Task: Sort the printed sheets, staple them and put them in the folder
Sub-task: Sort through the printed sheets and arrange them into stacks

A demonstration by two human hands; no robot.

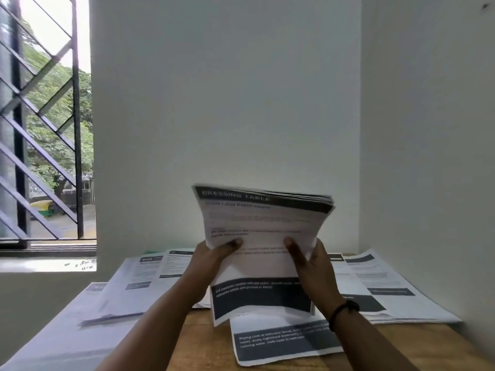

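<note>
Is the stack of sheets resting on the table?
No, both hands, left hand and right hand, hold the stack of printed sheets up off the wooden table.

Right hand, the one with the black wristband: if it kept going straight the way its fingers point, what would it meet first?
The right hand points up and away, already gripping the held stack of sheets. Past that, probably only the white wall; depth is unclear.
</note>
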